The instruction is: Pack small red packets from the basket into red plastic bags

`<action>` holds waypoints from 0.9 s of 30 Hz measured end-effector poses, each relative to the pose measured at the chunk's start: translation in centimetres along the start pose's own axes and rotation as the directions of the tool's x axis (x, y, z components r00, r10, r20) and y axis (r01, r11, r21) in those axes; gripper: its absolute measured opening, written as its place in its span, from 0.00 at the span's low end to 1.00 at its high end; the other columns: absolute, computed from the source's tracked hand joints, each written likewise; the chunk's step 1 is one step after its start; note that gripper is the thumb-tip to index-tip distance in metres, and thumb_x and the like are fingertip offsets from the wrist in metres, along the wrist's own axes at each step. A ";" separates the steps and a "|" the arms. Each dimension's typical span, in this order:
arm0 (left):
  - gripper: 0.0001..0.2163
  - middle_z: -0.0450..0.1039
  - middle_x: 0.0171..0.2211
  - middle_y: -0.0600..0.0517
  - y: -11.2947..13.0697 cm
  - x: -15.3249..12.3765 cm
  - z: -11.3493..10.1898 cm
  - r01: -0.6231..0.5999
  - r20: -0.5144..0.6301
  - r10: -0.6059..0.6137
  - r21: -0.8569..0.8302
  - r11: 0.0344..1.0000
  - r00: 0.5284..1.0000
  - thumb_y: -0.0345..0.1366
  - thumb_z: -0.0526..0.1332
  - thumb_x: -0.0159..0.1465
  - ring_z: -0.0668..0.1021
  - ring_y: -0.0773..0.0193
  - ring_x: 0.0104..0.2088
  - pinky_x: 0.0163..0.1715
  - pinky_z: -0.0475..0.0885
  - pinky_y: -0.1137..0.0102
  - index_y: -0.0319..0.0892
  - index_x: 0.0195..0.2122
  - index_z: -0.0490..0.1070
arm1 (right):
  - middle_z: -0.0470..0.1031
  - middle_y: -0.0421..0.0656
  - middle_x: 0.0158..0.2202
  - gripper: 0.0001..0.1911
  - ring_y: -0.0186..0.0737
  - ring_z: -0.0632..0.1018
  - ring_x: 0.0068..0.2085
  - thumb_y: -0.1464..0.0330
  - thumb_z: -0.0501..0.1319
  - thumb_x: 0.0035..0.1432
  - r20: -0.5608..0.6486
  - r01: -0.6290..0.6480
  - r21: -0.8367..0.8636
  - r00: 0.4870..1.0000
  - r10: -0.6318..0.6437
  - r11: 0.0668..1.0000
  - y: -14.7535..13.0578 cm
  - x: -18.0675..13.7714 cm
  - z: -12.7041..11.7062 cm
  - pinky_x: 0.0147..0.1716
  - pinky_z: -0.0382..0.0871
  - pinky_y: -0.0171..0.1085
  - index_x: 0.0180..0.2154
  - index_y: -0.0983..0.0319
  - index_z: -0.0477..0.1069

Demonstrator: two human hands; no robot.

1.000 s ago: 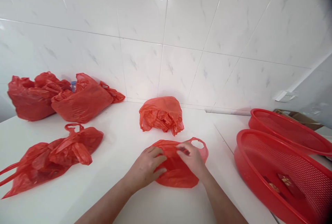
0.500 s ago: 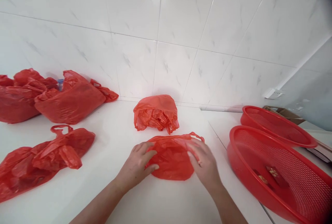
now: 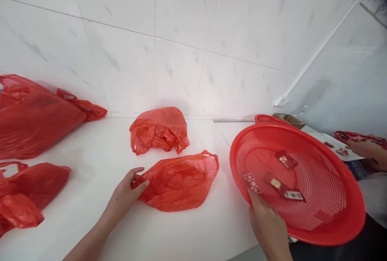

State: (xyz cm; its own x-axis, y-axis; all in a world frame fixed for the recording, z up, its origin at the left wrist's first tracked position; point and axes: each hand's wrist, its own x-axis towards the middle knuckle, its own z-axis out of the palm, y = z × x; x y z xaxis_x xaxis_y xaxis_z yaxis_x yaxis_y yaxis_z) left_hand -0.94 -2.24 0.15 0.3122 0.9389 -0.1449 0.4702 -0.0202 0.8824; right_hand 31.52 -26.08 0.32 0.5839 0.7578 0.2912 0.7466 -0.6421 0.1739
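My left hand (image 3: 127, 190) pinches the left edge of a thin red plastic bag (image 3: 178, 184), thumb outside and some fingers hidden by the film. The bag lies with its mouth spread on the white tabletop. On the right, my right hand (image 3: 267, 222) grips the near left rim of a round red mesh basket (image 3: 326, 188), which is tilted toward the bag. Several small red wrapped packets (image 3: 286, 159) lie inside the basket. One patterned packet (image 3: 251, 182) is close to my right fingertips; whether they touch it I cannot tell.
Behind the bag sits a crumpled red bag (image 3: 160, 128) against the tiled wall. Filled red bags (image 3: 36, 115) stand at the left. A second red basket (image 3: 269, 119) is behind the tilted one. Another person's hand (image 3: 367, 150) is over a white surface at far right.
My right hand has left the bag and taken hold of the basket rim; the basket is now raised and tilted. My left hand stays at the bag's left edge. The view has turned right.
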 end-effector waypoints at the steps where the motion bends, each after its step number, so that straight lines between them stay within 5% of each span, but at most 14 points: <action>1: 0.26 0.73 0.40 0.50 0.0 0.0 -0.1 0.021 0.020 -0.021 -0.036 0.999 1.000 0.51 0.58 0.56 0.78 0.56 0.37 0.35 0.74 0.64 0.49 0.53 0.59 | 0.78 0.48 0.35 0.23 0.42 0.79 0.30 0.77 0.46 0.58 -0.016 0.031 -0.009 0.999 -0.031 0.999 -0.5 -0.6 0.3 0.26 0.70 0.36 0.53 0.63 0.65; 9: 0.22 0.76 0.39 0.52 0.1 -0.2 -0.4 0.072 0.021 -0.069 -0.228 0.971 0.997 0.48 0.63 0.52 0.79 0.58 0.34 0.30 0.74 0.70 0.49 0.48 0.64 | 0.77 0.49 0.43 0.28 0.42 0.79 0.30 0.78 0.48 0.54 0.007 0.080 0.045 0.997 -0.081 0.996 -1.5 -0.3 -1.0 0.26 0.72 0.35 0.56 0.61 0.62; 14: 0.23 0.76 0.38 0.51 0.0 -0.2 -0.5 0.079 0.020 -0.077 -0.347 0.935 0.997 0.49 0.64 0.51 0.80 0.58 0.33 0.29 0.75 0.70 0.48 0.46 0.66 | 0.78 0.50 0.37 0.27 0.46 0.80 0.31 0.75 0.48 0.56 0.056 0.075 0.095 0.995 -0.081 0.993 -0.7 1.4 -2.3 0.26 0.71 0.38 0.58 0.61 0.59; 22: 0.24 0.75 0.41 0.48 0.0 0.0 -0.4 0.119 0.092 -0.088 -0.432 0.894 0.992 0.49 0.65 0.51 0.80 0.57 0.34 0.31 0.76 0.68 0.47 0.47 0.65 | 0.77 0.51 0.39 0.24 0.54 0.78 0.39 0.60 0.45 0.62 0.329 -0.004 0.254 0.941 -0.083 0.967 0.1 4.2 -5.4 0.32 0.69 0.46 0.56 0.61 0.62; 27: 0.23 0.77 0.39 0.50 0.5 -0.5 -0.3 0.096 0.036 -0.090 -0.437 0.894 0.995 0.49 0.65 0.50 0.80 0.59 0.32 0.28 0.75 0.70 0.48 0.46 0.66 | 0.74 0.49 0.48 0.27 0.51 0.74 0.48 0.53 0.43 0.62 0.304 -0.079 0.431 0.951 -0.062 0.899 3.5 6.6 -6.3 0.41 0.68 0.45 0.52 0.58 0.68</action>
State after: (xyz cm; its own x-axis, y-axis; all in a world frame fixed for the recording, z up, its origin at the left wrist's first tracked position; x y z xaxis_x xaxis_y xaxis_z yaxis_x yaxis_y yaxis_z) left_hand -1.11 -2.57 0.79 0.2984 0.9239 -0.2395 0.0896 0.2227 0.9708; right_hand 36.00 -24.06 8.78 0.6058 0.7954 -0.0202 0.7622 -0.5875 -0.2719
